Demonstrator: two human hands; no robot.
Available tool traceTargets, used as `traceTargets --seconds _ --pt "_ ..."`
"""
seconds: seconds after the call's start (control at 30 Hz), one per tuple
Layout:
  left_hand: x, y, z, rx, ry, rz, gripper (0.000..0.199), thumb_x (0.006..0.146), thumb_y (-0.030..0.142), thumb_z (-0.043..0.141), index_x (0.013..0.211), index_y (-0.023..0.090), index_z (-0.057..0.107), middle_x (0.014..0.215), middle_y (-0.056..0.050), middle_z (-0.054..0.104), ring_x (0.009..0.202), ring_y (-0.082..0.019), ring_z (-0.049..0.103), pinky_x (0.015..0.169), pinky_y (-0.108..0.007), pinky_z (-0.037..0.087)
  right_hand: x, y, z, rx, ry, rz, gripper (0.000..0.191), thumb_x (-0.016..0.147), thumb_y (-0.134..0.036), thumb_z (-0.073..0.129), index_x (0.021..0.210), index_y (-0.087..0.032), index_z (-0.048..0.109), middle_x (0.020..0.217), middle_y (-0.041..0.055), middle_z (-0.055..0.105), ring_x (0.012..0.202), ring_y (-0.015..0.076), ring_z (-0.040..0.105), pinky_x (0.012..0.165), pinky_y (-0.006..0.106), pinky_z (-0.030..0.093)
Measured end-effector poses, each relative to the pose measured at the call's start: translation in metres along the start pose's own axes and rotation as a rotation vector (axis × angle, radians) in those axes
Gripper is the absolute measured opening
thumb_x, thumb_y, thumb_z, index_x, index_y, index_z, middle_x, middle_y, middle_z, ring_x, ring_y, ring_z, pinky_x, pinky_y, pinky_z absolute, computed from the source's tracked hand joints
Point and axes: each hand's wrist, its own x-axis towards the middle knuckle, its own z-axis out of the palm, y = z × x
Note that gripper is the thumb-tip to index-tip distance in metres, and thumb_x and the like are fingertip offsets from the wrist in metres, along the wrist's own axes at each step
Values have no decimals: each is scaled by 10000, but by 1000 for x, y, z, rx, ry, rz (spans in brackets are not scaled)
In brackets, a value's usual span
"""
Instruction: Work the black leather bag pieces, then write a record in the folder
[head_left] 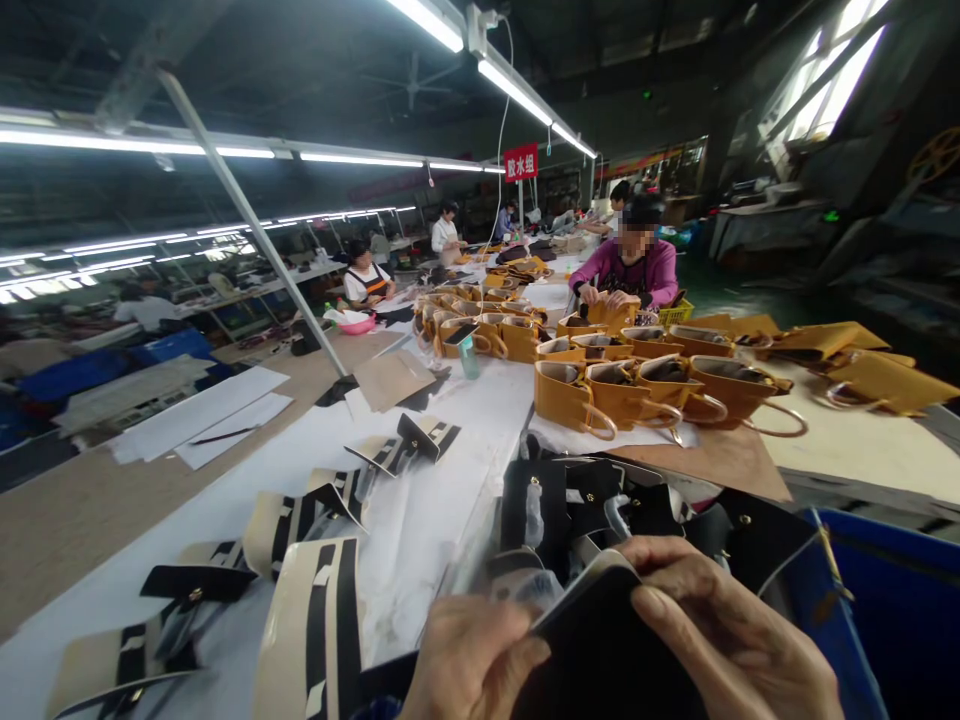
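A black piece with a pale lining [600,640] is held up close at the bottom centre. My left hand [476,655] is closed on its left edge, slightly blurred. My right hand [720,625] pinches its upper right edge between thumb and fingers. Behind my hands lies a heap of black pieces with gold fittings [536,510], some with clear plastic wrap. To the left, cream-and-black striped pieces [304,625] stand and lie on the white-covered table [420,540].
Rows of mustard bags with ring handles [562,395] stand beyond the heap. A blue bin [892,600] is at the lower right. A person in purple [652,270] works across the table. A slanted metal pole [255,225] rises at the left.
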Motion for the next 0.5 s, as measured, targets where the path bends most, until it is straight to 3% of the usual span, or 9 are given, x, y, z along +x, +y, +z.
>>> traceTargets --seconds 0.5 --pt "-7 -7 3 -39 -67 -19 172 1000 213 428 830 187 426 572 49 412 453 -61 377 466 -205 294 0 -2 4 -137 111 -126 140 878 -260 647 759 -212 591 857 -20 638 717 51 627 628 51 474"
